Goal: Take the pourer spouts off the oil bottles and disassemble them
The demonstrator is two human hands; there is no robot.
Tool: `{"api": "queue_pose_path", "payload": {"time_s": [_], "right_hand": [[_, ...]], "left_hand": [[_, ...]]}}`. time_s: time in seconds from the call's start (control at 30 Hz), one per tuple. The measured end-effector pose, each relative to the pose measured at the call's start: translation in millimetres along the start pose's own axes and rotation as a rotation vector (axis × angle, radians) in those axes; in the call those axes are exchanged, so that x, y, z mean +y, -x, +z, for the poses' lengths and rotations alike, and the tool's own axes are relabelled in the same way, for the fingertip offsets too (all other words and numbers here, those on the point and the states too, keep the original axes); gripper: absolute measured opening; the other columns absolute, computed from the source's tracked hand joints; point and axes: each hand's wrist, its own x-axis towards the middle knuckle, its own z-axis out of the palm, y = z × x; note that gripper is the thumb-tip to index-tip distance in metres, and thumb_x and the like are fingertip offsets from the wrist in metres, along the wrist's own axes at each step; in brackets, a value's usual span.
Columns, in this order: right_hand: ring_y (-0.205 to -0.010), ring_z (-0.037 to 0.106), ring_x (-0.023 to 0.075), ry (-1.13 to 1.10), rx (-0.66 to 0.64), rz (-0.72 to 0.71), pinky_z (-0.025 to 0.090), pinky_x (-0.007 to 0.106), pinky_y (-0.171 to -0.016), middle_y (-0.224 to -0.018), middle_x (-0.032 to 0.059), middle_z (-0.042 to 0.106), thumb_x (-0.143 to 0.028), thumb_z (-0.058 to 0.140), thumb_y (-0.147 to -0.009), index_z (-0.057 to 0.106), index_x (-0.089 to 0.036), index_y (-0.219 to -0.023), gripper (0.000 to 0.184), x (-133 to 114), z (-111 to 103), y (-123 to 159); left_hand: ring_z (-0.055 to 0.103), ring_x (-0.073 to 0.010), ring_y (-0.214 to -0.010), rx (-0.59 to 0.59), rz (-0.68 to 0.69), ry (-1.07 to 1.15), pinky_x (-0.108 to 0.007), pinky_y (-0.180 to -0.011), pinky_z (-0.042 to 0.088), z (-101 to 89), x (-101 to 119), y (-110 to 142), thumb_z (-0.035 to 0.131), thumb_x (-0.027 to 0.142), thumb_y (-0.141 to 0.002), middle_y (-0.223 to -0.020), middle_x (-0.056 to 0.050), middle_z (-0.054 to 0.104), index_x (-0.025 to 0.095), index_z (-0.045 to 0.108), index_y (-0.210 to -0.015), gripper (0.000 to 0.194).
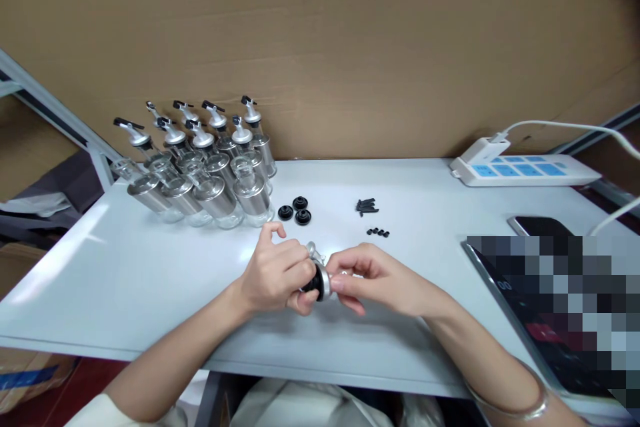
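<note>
Near the front middle of the table, my left hand (280, 273) is closed around a black stopper (312, 285), its index finger curled. The stopper sits against a silver pourer cap (325, 281), tilted on its side. My right hand (375, 277) pinches the cap from the right between thumb and fingers. Partly hidden behind my hands are some small silvery or clear parts (314, 250), too covered to make out. Just beyond lie three black round stoppers (303, 216). Several black flip levers (367, 205) and several tiny black caps (379, 233) lie to the right.
Several glass bottles with steel sleeves (216, 197) stand at the back left; the rear ones carry pourers (217, 119). A power strip (525, 171) with a plugged-in charger (483, 150) lies back right. A phone (543, 225) and a tablet (550, 327) occupy the right side. Cardboard (350, 47) rises behind.
</note>
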Motion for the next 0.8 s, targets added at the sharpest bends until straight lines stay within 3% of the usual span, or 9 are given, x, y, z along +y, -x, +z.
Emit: {"api": "queue_pose_path", "payload": {"time_s": [0.17, 0.27, 0.37, 0.5, 0.63, 0.8], "right_hand": [[-0.047, 0.046, 0.0077, 0.271, 0.239, -0.104, 0.034, 0.021, -0.049, -0.051, -0.0034, 0.053, -0.041, 0.053, -0.087, 0.061, -0.015, -0.076, 0.029, 2, 9, -2], [-0.052, 0.050, 0.0095, 0.644, 0.414, -0.330, 0.037, 0.022, -0.054, -0.059, -0.0003, 0.060, -0.035, 0.049, -0.091, 0.062, -0.017, -0.079, 0.025, 6, 11, -5], [-0.053, 0.049, 0.0103, 1.037, 0.506, -0.587, 0.037, 0.025, -0.060, -0.060, 0.0008, 0.060, -0.027, 0.045, -0.094, 0.061, -0.017, -0.078, 0.025, 9, 11, -6], [-0.055, 0.047, 0.0124, 1.416, 0.568, -0.750, 0.035, 0.028, -0.063, -0.058, 0.0006, 0.059, -0.020, 0.042, -0.095, 0.062, -0.017, -0.085, 0.022, 9, 10, -6], [-0.055, 0.046, 0.0122, 1.430, 0.584, -0.746, 0.032, 0.030, -0.068, -0.057, -0.0004, 0.060, -0.021, 0.042, -0.095, 0.062, -0.018, -0.088, 0.022, 9, 6, -5], [-0.048, 0.039, 0.0088, 1.125, 0.529, -0.542, 0.026, 0.031, -0.069, -0.055, -0.0026, 0.060, -0.026, 0.042, -0.094, 0.062, -0.018, -0.079, 0.026, 9, 1, -5]], "left_hand": [[0.030, -0.0091, -0.044, -0.026, -0.229, 0.161, -0.034, -0.067, 0.030, 4.9, -5, 2, 0.026, 0.034, -0.093, -0.047, 0.006, 0.042, 0.019, 0.039, -0.061, 0.038], [0.027, -0.0101, -0.045, -0.016, -0.382, 0.283, -0.031, -0.064, 0.033, 8.9, -8, 2, 0.027, 0.034, -0.093, -0.046, 0.007, 0.039, 0.020, 0.038, -0.059, 0.038], [0.031, -0.0118, -0.049, -0.064, -0.565, 0.392, -0.029, -0.057, 0.034, 11.0, -9, 1, 0.026, 0.042, -0.092, -0.046, 0.004, 0.035, 0.020, 0.035, -0.055, 0.044], [0.032, -0.0114, -0.049, -0.108, -0.743, 0.519, -0.026, -0.050, 0.031, 10.0, -7, -3, 0.024, 0.058, -0.089, -0.047, 0.003, 0.031, 0.020, 0.027, -0.051, 0.054], [0.036, -0.0102, -0.047, -0.109, -0.781, 0.580, -0.024, -0.049, 0.032, 8.6, -5, -3, 0.031, 0.058, -0.088, -0.048, 0.004, 0.036, 0.020, 0.035, -0.054, 0.052], [0.045, -0.0094, -0.049, -0.141, -0.739, 0.656, -0.021, -0.050, 0.037, 12.0, -6, 4, 0.034, 0.048, -0.091, -0.053, 0.004, 0.048, 0.018, 0.047, -0.068, 0.040]]}}
